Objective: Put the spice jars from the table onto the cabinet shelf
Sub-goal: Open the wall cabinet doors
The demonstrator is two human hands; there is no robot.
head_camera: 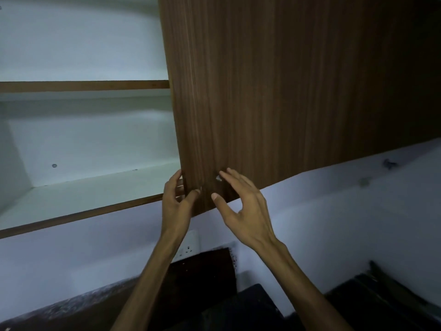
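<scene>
Left hand (177,201) pinches the lower near edge of the cabinet door (274,91); right hand (241,206) is spread wide, holding nothing. Bottom shelf (78,199) is bare, no spice jars in view. Jars prob. light, smooth, breakable: grip around the body.

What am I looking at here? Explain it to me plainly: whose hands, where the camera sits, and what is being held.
There is one picture, taken by a wide-angle camera worn on a person's head, looking at their own bare hands. No machine is involved. The left hand grips the lower edge of a brown wooden cabinet door, its fingers curled round the edge. The right hand is open, fingers spread, near a small metal knob on the door, holding nothing. To the left, the open white cabinet shows a lower shelf and an upper shelf. No spice jars show. A wall socket sits below the cabinet.
</scene>
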